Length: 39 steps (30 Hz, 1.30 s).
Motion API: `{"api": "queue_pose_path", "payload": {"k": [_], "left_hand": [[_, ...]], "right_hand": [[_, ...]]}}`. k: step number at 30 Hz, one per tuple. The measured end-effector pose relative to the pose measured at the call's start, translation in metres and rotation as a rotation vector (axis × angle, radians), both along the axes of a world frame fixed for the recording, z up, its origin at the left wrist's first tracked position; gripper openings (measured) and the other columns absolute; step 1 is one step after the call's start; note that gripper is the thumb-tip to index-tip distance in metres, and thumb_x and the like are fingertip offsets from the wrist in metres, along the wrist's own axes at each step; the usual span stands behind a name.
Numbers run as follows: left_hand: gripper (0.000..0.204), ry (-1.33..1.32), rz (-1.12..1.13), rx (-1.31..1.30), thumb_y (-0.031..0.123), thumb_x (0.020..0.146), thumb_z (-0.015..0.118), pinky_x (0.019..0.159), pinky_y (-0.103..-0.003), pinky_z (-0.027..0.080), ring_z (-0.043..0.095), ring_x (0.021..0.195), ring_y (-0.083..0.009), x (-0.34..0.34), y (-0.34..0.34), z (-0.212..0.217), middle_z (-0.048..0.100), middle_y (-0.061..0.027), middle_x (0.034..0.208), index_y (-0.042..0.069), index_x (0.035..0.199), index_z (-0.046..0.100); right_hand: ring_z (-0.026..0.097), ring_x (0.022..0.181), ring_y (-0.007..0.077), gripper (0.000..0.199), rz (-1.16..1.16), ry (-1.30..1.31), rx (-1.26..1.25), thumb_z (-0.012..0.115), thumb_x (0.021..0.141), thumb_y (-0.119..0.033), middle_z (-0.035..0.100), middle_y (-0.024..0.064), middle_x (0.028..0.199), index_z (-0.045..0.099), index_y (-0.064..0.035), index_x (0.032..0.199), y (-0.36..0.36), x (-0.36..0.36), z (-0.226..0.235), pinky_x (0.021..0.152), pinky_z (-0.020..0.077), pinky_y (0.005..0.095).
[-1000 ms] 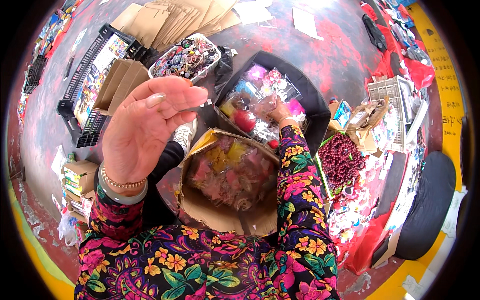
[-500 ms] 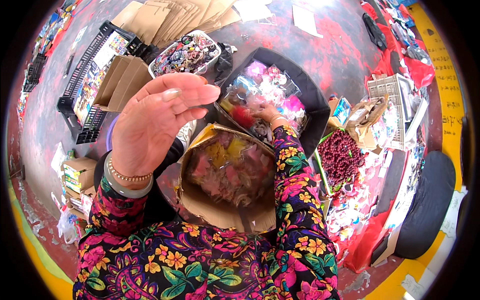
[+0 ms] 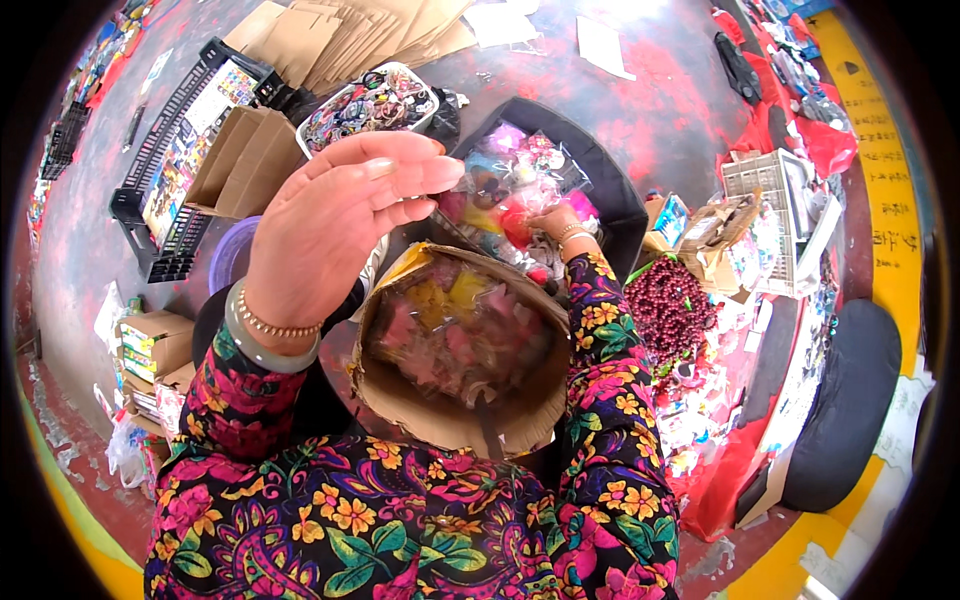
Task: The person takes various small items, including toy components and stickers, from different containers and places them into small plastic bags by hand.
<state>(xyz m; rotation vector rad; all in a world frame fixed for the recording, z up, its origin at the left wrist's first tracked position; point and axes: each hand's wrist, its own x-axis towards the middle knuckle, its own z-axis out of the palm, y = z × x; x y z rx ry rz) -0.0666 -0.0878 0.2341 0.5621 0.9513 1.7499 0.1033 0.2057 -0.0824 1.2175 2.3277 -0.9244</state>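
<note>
Lying at the far left on the floor (image 3: 80, 230), a black crate (image 3: 175, 170) holds printed cards, with small boxes (image 3: 150, 345) stacked nearer the person. Folded brown cartons (image 3: 245, 160) sit just right of the crate, and flat cardboard sheets (image 3: 350, 35) fan out beyond them. A white tray (image 3: 368, 105) of mixed trinkets lies beside the cartons.

Raised high in front of the camera, the left hand (image 3: 335, 220) shows its back, fingers (image 3: 400, 185) pressed together and thumb tucked under; it seems to pinch a scrap of clear plastic at the tips, but I cannot tell for sure. A pale bangle and a beaded bracelet ring that wrist.

Below the hand, an open cardboard box (image 3: 455, 415) rests against the person's lap, packed with clear packets (image 3: 455, 335) of pink and yellow pieces.

Past the box, a black tub (image 3: 615, 205) holds more bright packets. The right hand (image 3: 555, 220) reaches into it, fingers curled down among the packets; its grip is hidden.

Right of the sleeve lies a heap of dark red beads (image 3: 670, 310), then a white basket (image 3: 775, 195) and a black cushion (image 3: 840, 400).
</note>
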Motion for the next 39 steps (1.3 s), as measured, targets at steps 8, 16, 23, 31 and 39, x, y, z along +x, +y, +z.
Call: {"api": "queue_pose_path", "payload": {"k": [8, 16, 23, 31, 39], "left_hand": [[0.026, 0.015, -0.097, 0.004, 0.011, 0.089, 0.045, 0.088, -0.031, 0.045, 0.058, 0.102, -0.0206, 0.006, 0.027, -0.025, 0.060, -0.0144, 0.109, -0.002, 0.109, 0.055], [0.040, 0.098, -0.185, 0.026, 0.007, 0.085, 0.057, 0.096, -0.029, 0.037, 0.048, 0.110, -0.0142, 0.028, 0.051, -0.052, 0.050, -0.0065, 0.117, -0.004, 0.121, 0.044], [0.044, -0.131, -0.520, 0.280, 0.007, 0.081, 0.061, 0.090, -0.029, 0.043, 0.054, 0.103, -0.0155, 0.050, 0.066, -0.060, 0.054, -0.0078, 0.115, 0.000, 0.121, 0.045], [0.032, -0.355, -0.195, 0.204, 0.000, 0.084, 0.055, 0.086, -0.035, 0.049, 0.060, 0.096, -0.0198, 0.046, 0.069, -0.058, 0.060, -0.0085, 0.107, 0.003, 0.115, 0.052], [0.026, -0.264, 0.065, 0.198, -0.001, 0.080, 0.059, 0.073, -0.033, 0.053, 0.063, 0.085, -0.0180, 0.021, 0.073, -0.049, 0.063, -0.0072, 0.094, 0.004, 0.105, 0.058]], "right_hand": [[0.060, 0.074, 0.0125, 0.022, -0.616, 0.580, -0.097, 0.072, 0.073, -0.014, 0.066, 0.0037, 0.084, 0.068, 0.0007, 0.089, 0.039, 0.075, 0.088, 0.070, 0.0470, 0.0257], [0.061, 0.062, 0.0149, 0.014, -0.748, 1.046, -0.602, 0.066, 0.079, -0.010, 0.065, 0.0061, 0.079, 0.064, -0.0011, 0.090, -0.062, 0.066, 0.257, 0.056, 0.0493, 0.0261], [0.063, 0.067, 0.0152, 0.016, -0.668, 1.077, -0.650, 0.068, 0.077, -0.005, 0.065, 0.0076, 0.080, 0.063, 0.0009, 0.092, -0.153, 0.047, 0.278, 0.061, 0.0508, 0.0259], [0.064, 0.077, 0.0206, 0.024, -0.556, 1.121, -0.916, 0.059, 0.081, 0.000, 0.064, 0.0150, 0.088, 0.054, 0.0044, 0.104, -0.155, 0.059, 0.270, 0.069, 0.0527, 0.0286], [0.064, 0.073, 0.0192, 0.024, -0.666, 1.173, -0.677, 0.052, 0.090, -0.016, 0.065, 0.0111, 0.090, 0.059, 0.0025, 0.104, -0.151, 0.078, 0.280, 0.061, 0.0535, 0.0288]]}}
